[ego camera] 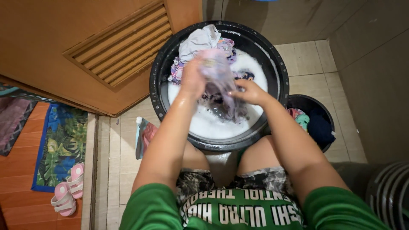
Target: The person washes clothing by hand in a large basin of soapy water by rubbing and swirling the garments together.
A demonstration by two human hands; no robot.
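Suds fill the black tub (158, 91) in front of me, far of my knees. My left hand (192, 79) is clamped on a wet lilac cloth (217, 72), lifted just over the foam; the cloth is blurred, so I can only guess it is a thin garment. My right hand (249, 91) pinches the same cloth lower down, fingers closed on it. More laundry (198, 40) is piled at the tub's far side. A smaller black bucket (317, 110) with clothes stands right of the tub. Pink sandals (68, 189) lie near left.
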